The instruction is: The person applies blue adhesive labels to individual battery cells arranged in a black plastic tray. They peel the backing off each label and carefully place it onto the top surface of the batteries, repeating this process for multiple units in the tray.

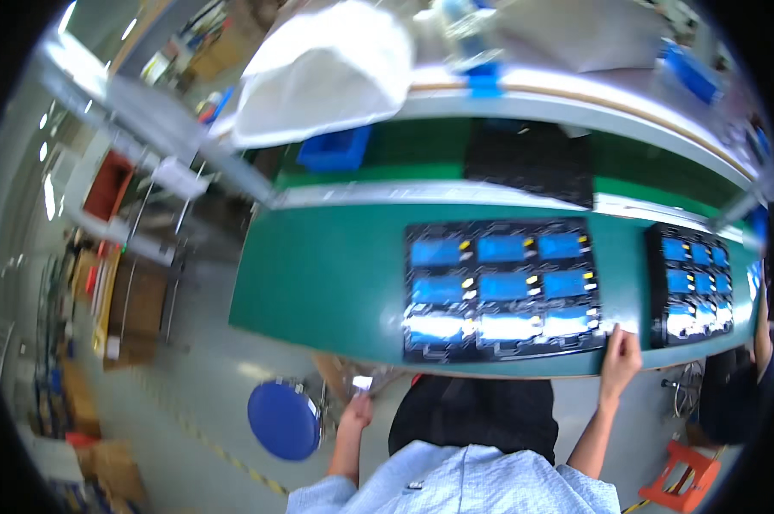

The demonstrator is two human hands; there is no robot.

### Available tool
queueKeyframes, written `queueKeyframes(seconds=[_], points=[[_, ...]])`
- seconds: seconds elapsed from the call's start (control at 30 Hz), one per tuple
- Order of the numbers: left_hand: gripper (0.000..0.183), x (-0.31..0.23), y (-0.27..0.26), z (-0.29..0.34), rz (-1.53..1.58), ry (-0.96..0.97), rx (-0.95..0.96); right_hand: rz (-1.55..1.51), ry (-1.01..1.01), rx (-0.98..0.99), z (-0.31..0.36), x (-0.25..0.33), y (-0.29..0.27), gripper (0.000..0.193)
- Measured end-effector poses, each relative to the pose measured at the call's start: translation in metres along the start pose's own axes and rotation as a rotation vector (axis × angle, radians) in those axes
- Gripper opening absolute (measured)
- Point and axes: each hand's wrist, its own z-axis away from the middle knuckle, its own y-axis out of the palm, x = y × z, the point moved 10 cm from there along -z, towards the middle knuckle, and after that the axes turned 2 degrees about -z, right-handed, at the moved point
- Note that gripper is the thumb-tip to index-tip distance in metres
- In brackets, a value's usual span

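- Left hand [356, 412]: was clamped on a small pale item [363, 383]
- Right hand [623, 356]: was beside the black tray [507, 349] of blue pieces [501, 287]; its grip could not be told

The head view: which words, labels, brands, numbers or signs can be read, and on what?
None can be read.
Black tray beside the right hand: yellow and white marks by its blue pieces, too small to read.
Small pale item at the left hand: too blurred to tell.
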Motion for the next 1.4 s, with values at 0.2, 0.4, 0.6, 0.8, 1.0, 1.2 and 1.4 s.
queueKeyframes(seconds=[0.2, 0.4, 0.6, 0.8, 1.0, 1.2, 1.4], points=[[0.018, -0.02, 0.098, -0.047, -0.316, -0.056, 0.192, 0.084, -0.061, -0.054, -0.006, 0.019, 0.023, 0.02], [0.019, -0.022, 0.212, -0.037, -0.549, -0.036, 0.274, 0.161, -0.181, 0.061, -0.006, 0.041, 0.012, 0.038], [0.02, -0.031, 0.207, -0.04, -0.558, -0.012, 0.246, 0.121, -0.167, 0.104, -0.006, 0.045, 0.012, 0.035], [0.021, -0.066, 0.093, -0.079, -0.367, 0.092, 0.037, 0.09, -0.242, 0.035, -0.01, 0.043, 0.022, 0.02], [0.023, -0.123, 0.021, -0.041, -0.32, 0.421, -0.244, 0.134, -0.184, -0.001, -0.001, 0.042, 0.013, 0.026], [0.024, -0.094, 0.269, 0.138, -0.647, 0.706, 0.487, 0.163, -0.288, 0.008, -0.003, 0.054, 0.023, 0.033], [0.025, -0.031, 0.406, 0.314, -0.951, 0.781, 1.163, 0.177, -0.307, -0.024, -0.004, 0.055, 0.009, 0.034]])
